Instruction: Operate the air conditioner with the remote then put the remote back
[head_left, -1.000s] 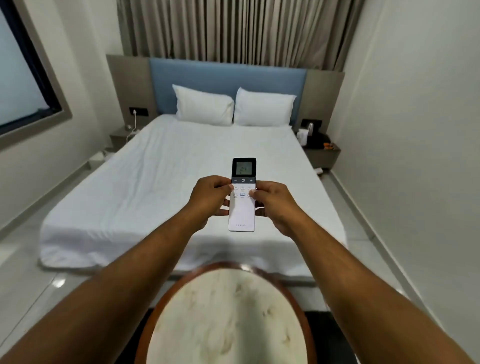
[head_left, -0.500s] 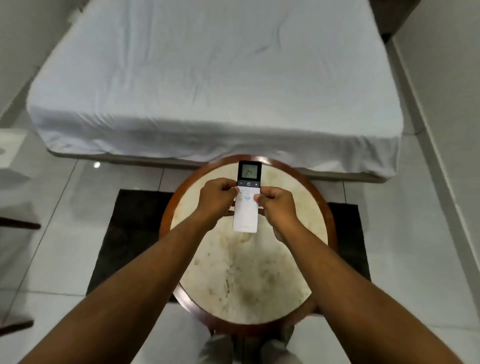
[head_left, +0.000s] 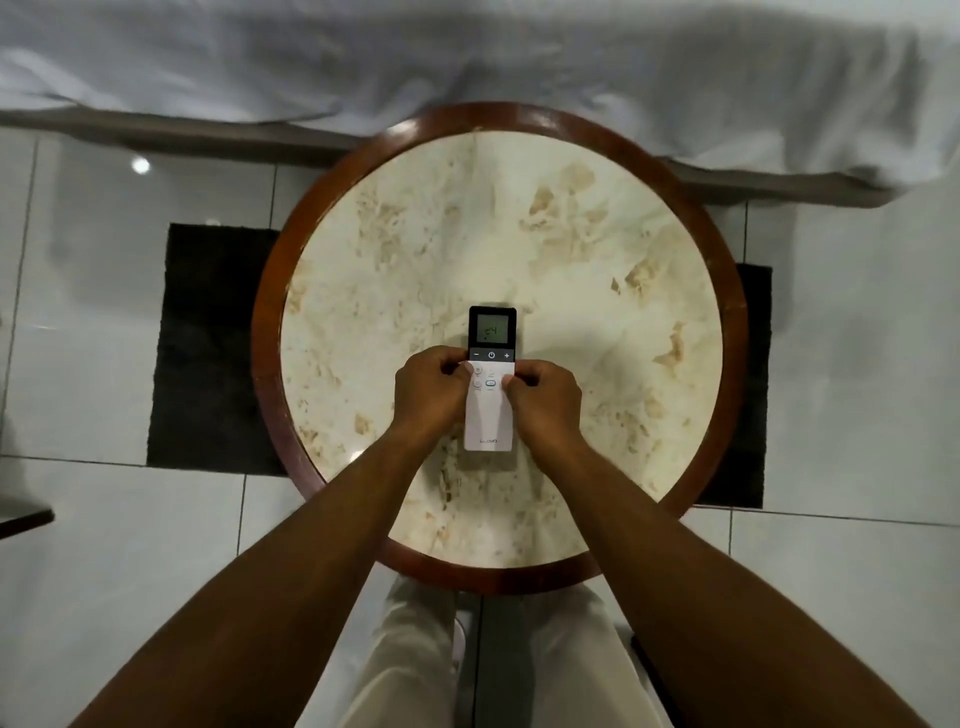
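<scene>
A slim white remote (head_left: 489, 415) with a black top and a lit display reading 24 is held flat over the middle of a round marble table (head_left: 597, 249). My left hand (head_left: 430, 387) grips its left edge and my right hand (head_left: 545, 397) grips its right edge, thumbs resting on the button area. Whether the remote touches the tabletop I cannot tell. The air conditioner is out of sight.
The table has a dark wooden rim (head_left: 267, 332) and stands on a black rug (head_left: 208, 343) over white floor tiles. The foot of a bed with a white sheet (head_left: 467, 57) runs along the far side. My legs in light trousers (head_left: 405, 670) are below the table.
The view has tipped from the bed down to the table. Both hands have brought the remote down and toward me, over the table's middle, still holding it.
</scene>
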